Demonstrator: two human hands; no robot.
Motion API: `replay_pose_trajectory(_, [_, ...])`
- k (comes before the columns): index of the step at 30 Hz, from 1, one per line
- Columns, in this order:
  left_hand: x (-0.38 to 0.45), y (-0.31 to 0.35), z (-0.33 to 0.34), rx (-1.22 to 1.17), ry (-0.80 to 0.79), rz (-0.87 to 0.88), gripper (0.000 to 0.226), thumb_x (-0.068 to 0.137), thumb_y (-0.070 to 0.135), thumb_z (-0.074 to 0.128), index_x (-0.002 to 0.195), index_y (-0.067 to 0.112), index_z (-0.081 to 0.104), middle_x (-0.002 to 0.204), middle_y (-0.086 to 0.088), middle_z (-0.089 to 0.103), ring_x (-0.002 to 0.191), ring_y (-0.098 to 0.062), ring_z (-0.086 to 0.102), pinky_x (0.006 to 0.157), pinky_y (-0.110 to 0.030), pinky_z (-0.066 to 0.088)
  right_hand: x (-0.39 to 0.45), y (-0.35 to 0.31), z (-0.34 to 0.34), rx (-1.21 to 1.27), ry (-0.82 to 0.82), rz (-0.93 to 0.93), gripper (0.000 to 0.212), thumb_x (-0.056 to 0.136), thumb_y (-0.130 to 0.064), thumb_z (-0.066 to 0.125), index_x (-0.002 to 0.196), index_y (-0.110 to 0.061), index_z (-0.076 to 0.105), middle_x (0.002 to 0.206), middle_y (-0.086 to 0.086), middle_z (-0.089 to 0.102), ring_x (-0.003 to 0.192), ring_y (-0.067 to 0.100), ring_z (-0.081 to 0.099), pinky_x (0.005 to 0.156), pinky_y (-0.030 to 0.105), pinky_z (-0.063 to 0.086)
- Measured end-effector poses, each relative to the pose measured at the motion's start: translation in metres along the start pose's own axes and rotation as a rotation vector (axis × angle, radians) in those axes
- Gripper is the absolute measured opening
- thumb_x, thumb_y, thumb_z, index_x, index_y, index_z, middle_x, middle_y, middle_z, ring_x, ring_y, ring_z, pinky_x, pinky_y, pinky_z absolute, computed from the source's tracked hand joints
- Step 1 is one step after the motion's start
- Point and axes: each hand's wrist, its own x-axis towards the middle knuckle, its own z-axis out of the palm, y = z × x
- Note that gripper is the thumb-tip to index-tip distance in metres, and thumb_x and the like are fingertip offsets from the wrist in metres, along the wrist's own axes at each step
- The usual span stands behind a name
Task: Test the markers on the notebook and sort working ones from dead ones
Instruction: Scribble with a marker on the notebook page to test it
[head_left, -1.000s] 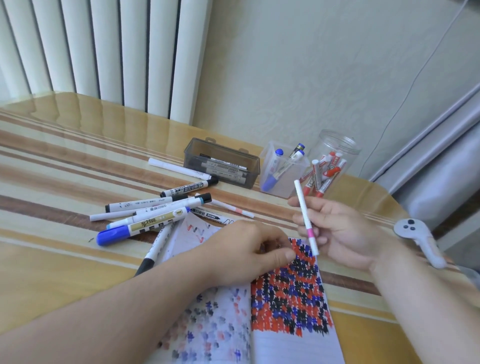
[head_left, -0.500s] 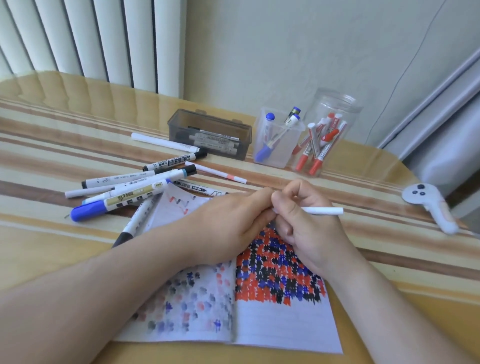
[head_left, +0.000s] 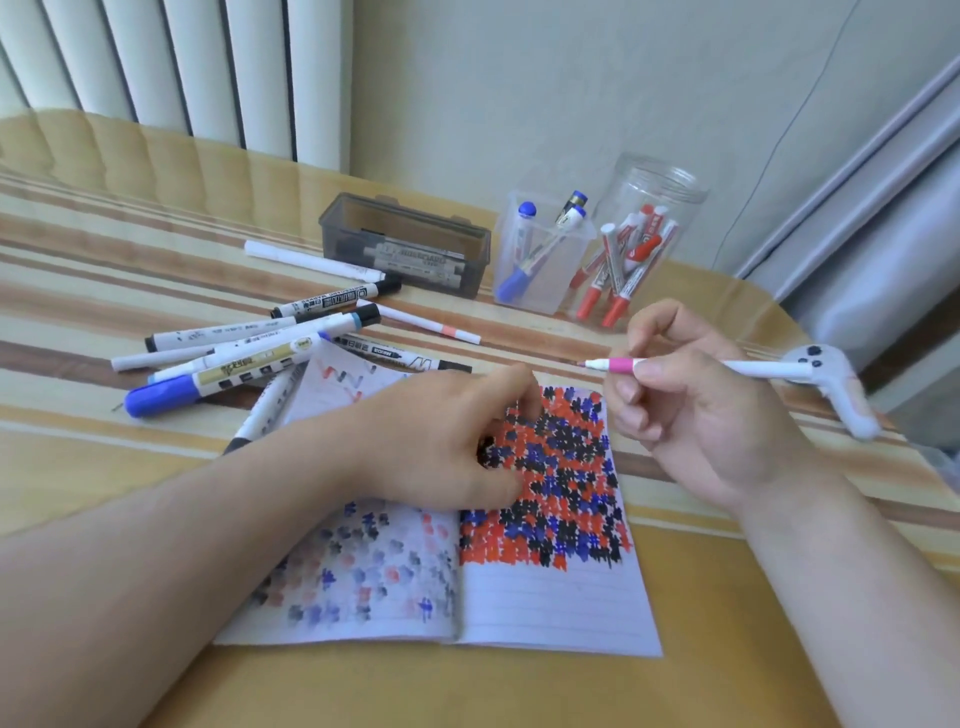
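The open notebook (head_left: 550, 608) lies in front of me, its pages covered in red, blue and black test marks. My right hand (head_left: 691, 415) pinches a thin white pen with a pink band (head_left: 753, 368), held level above the notebook's top right corner. Its bare fine tip points left. My left hand (head_left: 441, 441) hovers over the notebook's middle with fingertips curled against the thumb as on the pen's cap; the cap itself is hidden. Several loose markers (head_left: 249, 358) lie in a pile left of the notebook.
At the back stand a dark grey box (head_left: 405, 244) holding markers, a clear square cup (head_left: 540, 260) with blue markers and a clear round jar (head_left: 644, 234) with red ones. A white controller (head_left: 831, 384) lies at the right, behind the pen's rear end.
My hands met at the pen's left end, then drew apart. The pen's tip is now bare, and my right hand has moved right with the pen.
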Motion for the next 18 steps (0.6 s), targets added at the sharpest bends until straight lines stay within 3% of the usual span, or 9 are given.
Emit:
replay_pose_trajectory(3, [0.001,0.001,0.002,0.115,-0.052,0.068,0.039,0.084,0.054,0.059,0.122,0.048,0.058,0.094,0.013,0.056,0.090,-0.009,0.054,0.083,-0.031,0.045,-0.030,-0.001,0.004,-0.305,-0.097,0.043,0.015,0.069,-0.006,0.069,0.080,-0.014,0.064,0.068,0.015,0.054,0.056,0.021,0.048,0.048,0.027,0.035])
replay_pose_trajectory(5, [0.002,0.001,0.004,0.137,-0.047,0.087,0.033,0.086,0.059,0.057,0.118,0.054,0.064,0.089,0.016,0.051,0.088,-0.004,0.051,0.081,-0.029,0.042,-0.051,0.011,0.009,-0.526,-0.075,0.061,0.014,0.074,-0.002,0.067,0.075,-0.016,0.065,0.064,0.006,0.059,0.055,0.016,0.051,0.050,0.025,0.040])
replay_pose_trajectory(7, [0.002,-0.001,0.006,0.134,-0.031,0.108,0.028,0.088,0.062,0.060,0.114,0.056,0.067,0.086,0.018,0.048,0.085,0.000,0.048,0.078,-0.027,0.039,-0.067,0.029,0.012,-0.538,0.006,0.073,0.016,0.075,-0.002,0.064,0.070,-0.016,0.061,0.060,0.001,0.056,0.052,0.013,0.046,0.050,0.022,0.038])
replay_pose_trajectory(11, [0.004,-0.001,0.005,0.114,-0.028,0.106,0.025,0.088,0.060,0.066,0.112,0.054,0.070,0.090,0.021,0.051,0.088,0.001,0.050,0.079,-0.025,0.039,-0.078,0.047,0.014,-0.508,0.143,0.020,0.020,0.072,-0.003,0.066,0.064,-0.019,0.057,0.062,0.014,0.056,0.053,0.016,0.043,0.049,0.026,0.035])
replay_pose_trajectory(14, [0.005,0.000,0.006,0.114,-0.023,0.113,0.025,0.086,0.061,0.068,0.110,0.056,0.070,0.089,0.021,0.051,0.086,0.004,0.050,0.077,-0.024,0.038,-0.077,0.047,0.016,-0.524,0.167,0.025,0.017,0.064,-0.022,0.070,0.059,-0.023,0.054,0.065,0.026,0.055,0.055,0.021,0.044,0.049,0.031,0.034])
replay_pose_trajectory(18, [0.004,0.000,0.006,0.116,-0.023,0.112,0.026,0.086,0.063,0.066,0.110,0.056,0.070,0.088,0.023,0.050,0.087,0.003,0.050,0.078,-0.025,0.039,-0.079,0.047,0.016,-0.543,0.129,0.045,0.018,0.063,-0.022,0.070,0.057,-0.027,0.054,0.064,0.011,0.062,0.058,0.020,0.050,0.052,0.032,0.040])
